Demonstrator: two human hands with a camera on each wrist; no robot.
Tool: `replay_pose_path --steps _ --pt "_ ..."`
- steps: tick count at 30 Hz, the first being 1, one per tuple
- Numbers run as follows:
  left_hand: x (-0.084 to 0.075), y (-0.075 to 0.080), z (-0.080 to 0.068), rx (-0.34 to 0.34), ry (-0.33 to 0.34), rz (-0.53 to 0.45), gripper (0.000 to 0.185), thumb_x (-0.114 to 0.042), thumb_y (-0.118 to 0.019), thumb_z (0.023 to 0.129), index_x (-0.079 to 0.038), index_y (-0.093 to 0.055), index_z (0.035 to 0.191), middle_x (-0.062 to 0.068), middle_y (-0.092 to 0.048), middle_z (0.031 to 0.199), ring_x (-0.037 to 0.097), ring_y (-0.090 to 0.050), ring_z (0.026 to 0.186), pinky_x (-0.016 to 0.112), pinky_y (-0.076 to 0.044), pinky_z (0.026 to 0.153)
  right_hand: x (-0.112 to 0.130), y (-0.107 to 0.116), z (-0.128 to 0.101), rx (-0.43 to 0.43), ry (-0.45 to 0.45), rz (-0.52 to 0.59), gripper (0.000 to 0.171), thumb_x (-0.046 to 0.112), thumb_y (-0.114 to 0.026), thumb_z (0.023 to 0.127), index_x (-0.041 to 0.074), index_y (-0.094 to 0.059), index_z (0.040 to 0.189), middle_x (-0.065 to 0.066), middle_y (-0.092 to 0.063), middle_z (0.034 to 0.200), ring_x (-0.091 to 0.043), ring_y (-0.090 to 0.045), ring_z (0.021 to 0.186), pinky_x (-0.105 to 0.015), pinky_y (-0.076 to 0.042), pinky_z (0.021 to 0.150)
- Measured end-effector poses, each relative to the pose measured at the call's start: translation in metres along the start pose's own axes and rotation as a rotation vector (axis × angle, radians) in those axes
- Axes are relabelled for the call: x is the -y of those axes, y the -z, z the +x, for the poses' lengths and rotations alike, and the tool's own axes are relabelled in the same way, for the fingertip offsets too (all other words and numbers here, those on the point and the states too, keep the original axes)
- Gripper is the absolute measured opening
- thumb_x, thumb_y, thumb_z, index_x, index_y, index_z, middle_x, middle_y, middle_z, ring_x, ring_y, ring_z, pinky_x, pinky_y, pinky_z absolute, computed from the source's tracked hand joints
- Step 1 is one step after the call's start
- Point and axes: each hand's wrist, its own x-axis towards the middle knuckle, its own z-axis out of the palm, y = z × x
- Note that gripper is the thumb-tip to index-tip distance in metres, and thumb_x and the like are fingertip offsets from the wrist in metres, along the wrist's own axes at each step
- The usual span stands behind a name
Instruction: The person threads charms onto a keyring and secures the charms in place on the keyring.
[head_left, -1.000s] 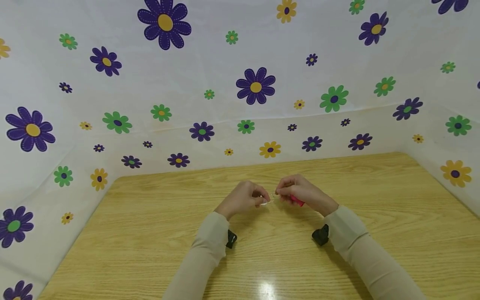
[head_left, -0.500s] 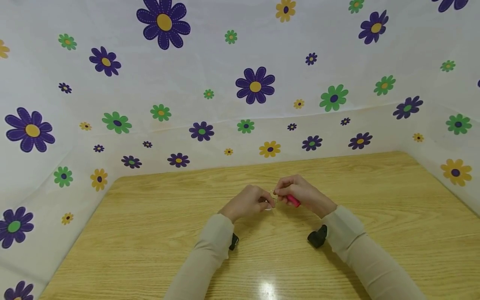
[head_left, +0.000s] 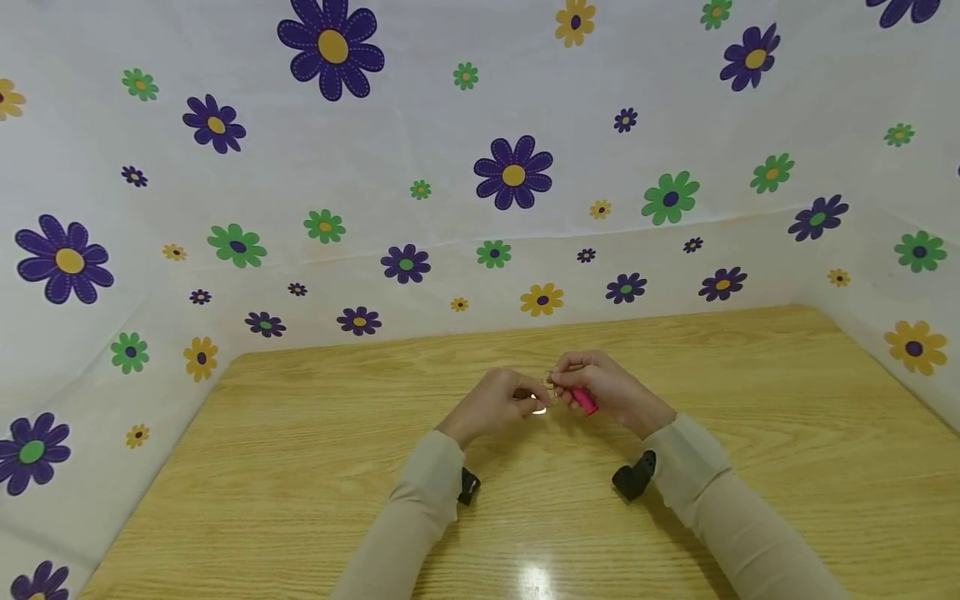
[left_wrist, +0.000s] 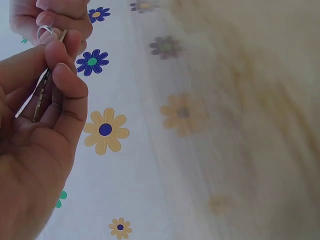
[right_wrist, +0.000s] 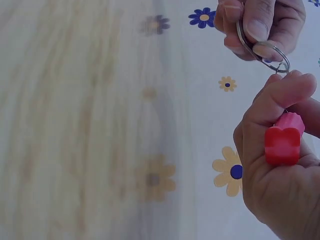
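Observation:
My left hand (head_left: 497,404) pinches what look like metal keys (left_wrist: 41,97), thin pieces with a notched edge, between thumb and fingers. A silver split ring (right_wrist: 276,56) stands out between the two hands and meets the left fingertips. My right hand (head_left: 609,390) pinches the small link at the ring's lower end. Against the right palm hangs a pink keychain fob (right_wrist: 282,145), with a red, lobed end facing the right wrist camera; the curled fingers partly cover it. Both hands are held close together above the table, and the fingers hide much of the keys.
A light wood-grain table (head_left: 315,467) spreads beneath both arms. White cloth with printed flowers (head_left: 513,175) encloses the back and sides. Black wrist-camera mounts (head_left: 634,477) sit under both cuffs.
My left hand has shifted slightly right, closer to the right hand. The right hand stays nearly in place, while the pink fob shows more beneath its fingers.

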Motion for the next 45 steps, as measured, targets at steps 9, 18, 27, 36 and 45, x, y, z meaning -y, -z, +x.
replay_pose_path --steps 9,18,27,36,45 --pt "0.001 0.006 -0.003 -0.014 0.013 -0.034 0.015 0.0 -0.061 0.1 0.005 -0.076 0.103 0.014 -0.074 0.098 0.028 -0.066 0.075 0.02 -0.048 0.061 0.002 0.004 -0.002 0.004 0.003 -0.029 0.015 0.0 -0.052 0.102 -0.005 -0.062 0.092 -0.006 -0.061 0.076 -0.01 -0.053 0.058 -0.021 -0.044 0.051" --pt "0.002 0.011 -0.006 -0.046 0.054 -0.062 0.016 -0.001 -0.061 0.1 0.005 -0.074 0.107 0.018 -0.073 0.1 0.037 -0.067 0.082 0.043 -0.056 0.073 0.001 0.008 -0.003 0.023 0.025 -0.042 0.016 0.001 -0.052 0.103 -0.009 -0.062 0.096 -0.005 -0.061 0.077 -0.008 -0.051 0.056 -0.02 -0.043 0.049" --pt "0.005 0.014 -0.007 -0.049 0.064 -0.087 0.016 -0.002 -0.061 0.101 0.005 -0.073 0.109 0.019 -0.073 0.098 0.039 -0.065 0.082 0.022 -0.045 0.059 0.002 0.009 -0.003 0.023 0.01 -0.078 0.017 0.004 -0.052 0.103 -0.01 -0.061 0.097 -0.006 -0.061 0.077 -0.01 -0.052 0.057 -0.021 -0.045 0.051" --pt "0.006 0.018 -0.008 -0.031 0.058 -0.113 0.02 0.006 -0.054 0.101 0.007 -0.071 0.112 0.015 -0.073 0.104 0.036 -0.067 0.086 0.04 -0.056 0.073 0.001 0.019 -0.008 0.089 0.013 -0.141 0.016 0.003 -0.055 0.102 -0.013 -0.061 0.103 -0.009 -0.063 0.081 -0.01 -0.054 0.058 -0.02 -0.044 0.051" --pt "0.01 0.022 -0.008 -0.092 0.058 -0.1 0.017 0.003 -0.061 0.099 0.002 -0.071 0.113 0.018 -0.074 0.093 0.034 -0.069 0.08 0.031 -0.052 0.066 0.003 0.031 -0.01 0.17 0.001 -0.121 0.013 -0.003 -0.063 0.096 -0.012 -0.062 0.105 -0.011 -0.069 0.09 -0.012 -0.061 0.065 -0.02 -0.049 0.056"
